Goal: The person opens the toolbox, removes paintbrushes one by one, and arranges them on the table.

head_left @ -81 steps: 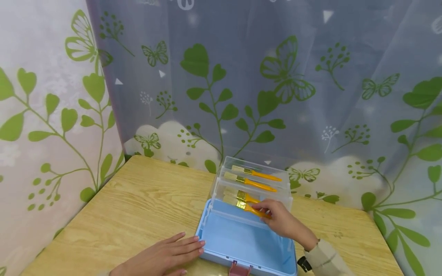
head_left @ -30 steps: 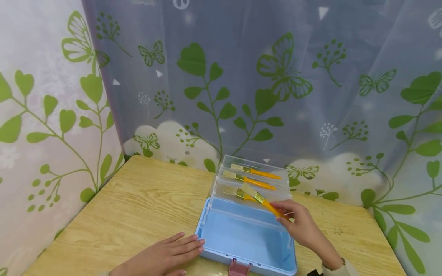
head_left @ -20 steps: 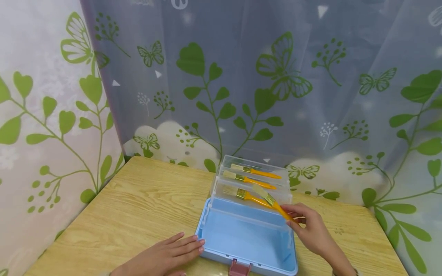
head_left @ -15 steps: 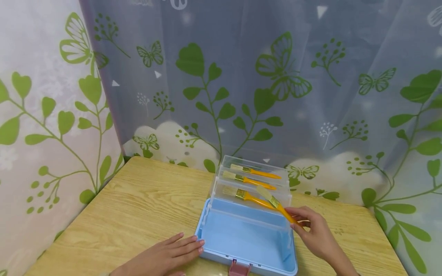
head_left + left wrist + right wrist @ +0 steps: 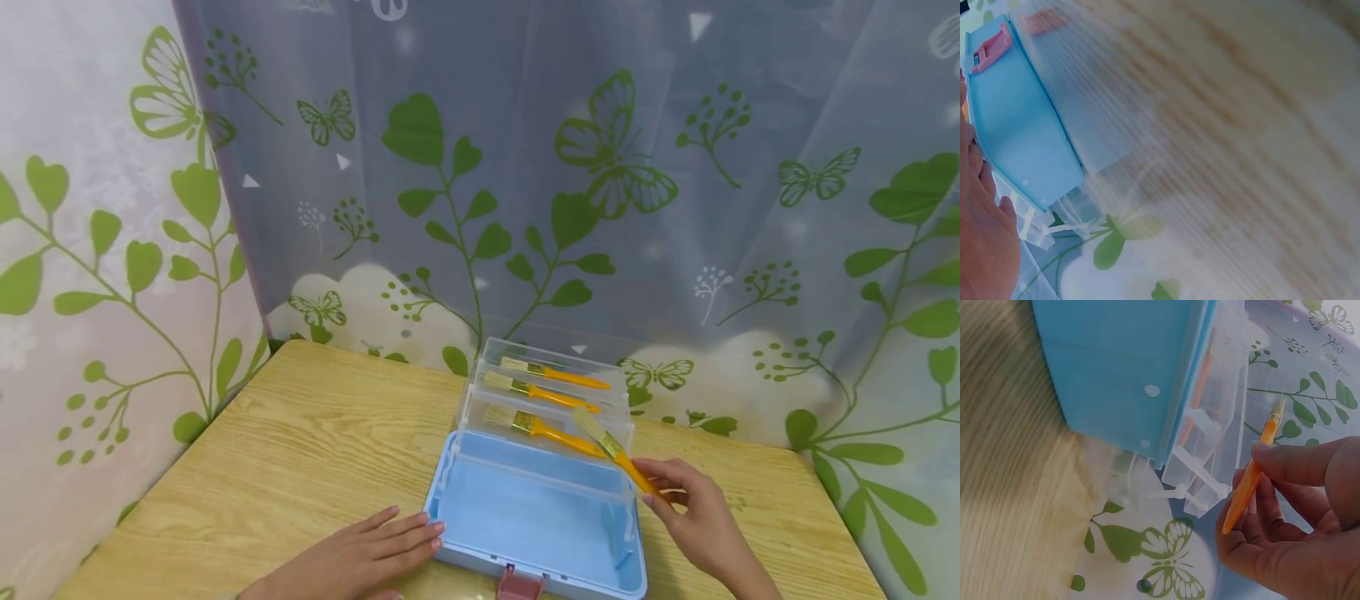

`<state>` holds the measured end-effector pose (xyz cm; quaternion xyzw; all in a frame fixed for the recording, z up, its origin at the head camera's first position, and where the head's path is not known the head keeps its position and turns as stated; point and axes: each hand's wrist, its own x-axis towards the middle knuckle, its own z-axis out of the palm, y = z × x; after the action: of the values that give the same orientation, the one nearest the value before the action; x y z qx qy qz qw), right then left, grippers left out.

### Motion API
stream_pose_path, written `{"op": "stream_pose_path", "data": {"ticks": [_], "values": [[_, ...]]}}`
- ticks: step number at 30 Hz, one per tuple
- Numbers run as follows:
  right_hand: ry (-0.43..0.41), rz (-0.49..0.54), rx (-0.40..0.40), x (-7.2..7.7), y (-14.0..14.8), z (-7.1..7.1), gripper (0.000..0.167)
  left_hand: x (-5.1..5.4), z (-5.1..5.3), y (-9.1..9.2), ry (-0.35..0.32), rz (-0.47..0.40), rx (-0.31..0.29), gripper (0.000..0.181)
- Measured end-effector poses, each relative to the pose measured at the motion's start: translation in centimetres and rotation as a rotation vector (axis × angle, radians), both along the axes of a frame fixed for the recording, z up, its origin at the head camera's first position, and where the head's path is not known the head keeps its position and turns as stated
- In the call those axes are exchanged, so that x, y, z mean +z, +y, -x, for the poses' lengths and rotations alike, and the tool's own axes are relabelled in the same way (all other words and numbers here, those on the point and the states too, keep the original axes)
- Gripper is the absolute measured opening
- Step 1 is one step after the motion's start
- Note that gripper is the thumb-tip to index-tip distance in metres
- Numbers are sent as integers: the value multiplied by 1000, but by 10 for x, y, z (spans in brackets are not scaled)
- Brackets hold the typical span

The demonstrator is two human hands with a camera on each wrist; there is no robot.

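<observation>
My right hand [image 5: 693,512] pinches the orange handle of a flat paintbrush [image 5: 626,467] between thumb and fingers, at the right side of a blue box [image 5: 536,521]. The brush slants with its pale bristles up and to the left. In the right wrist view the same paintbrush [image 5: 1254,472] stands beside the box's clear trays [image 5: 1200,462]. My left hand [image 5: 360,550] lies with straight fingers on the table, its fingertips against the box's left edge. Behind the box's blue compartment, three similar brushes [image 5: 558,433] lie in the raised clear tiers [image 5: 487,350].
A pink latch [image 5: 520,583] hangs at the box's front. The wood-grain table [image 5: 322,433] extends to both sides. A curtain [image 5: 480,208] with green leaves and butterflies hangs close behind it.
The right hand has lifted the paintbrush from the nearest clear tier and carried it right and slightly toward me, tilting it. The left hand has stayed in place.
</observation>
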<state>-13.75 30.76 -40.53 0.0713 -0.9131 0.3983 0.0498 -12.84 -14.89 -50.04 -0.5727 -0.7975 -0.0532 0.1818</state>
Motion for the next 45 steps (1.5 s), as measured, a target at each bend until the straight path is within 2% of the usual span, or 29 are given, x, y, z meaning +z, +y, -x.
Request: {"op": "stream_pose_path", "data": {"ticks": [6,16,23,31,41,45], "values": [[0,2,-16,-4,3,-1,41,0,0,1,-3,-5,2,73],[-19,12,-91,-10,7,-4,43,3,0,1,5,-12,-3,72],[-14,15,-124,-14,12,-6,42,2,1,1,38,-7,3,72],[-19,19,-168,-19,18,-9,44,2,1,0,6,2,-6,70],[-90,39,-196,-23,29,-13,45,3,3,-1,-1,7,-10,71],[-162,62,-217,-24,37,-11,45,3,3,-1,0,5,-25,72]]}}
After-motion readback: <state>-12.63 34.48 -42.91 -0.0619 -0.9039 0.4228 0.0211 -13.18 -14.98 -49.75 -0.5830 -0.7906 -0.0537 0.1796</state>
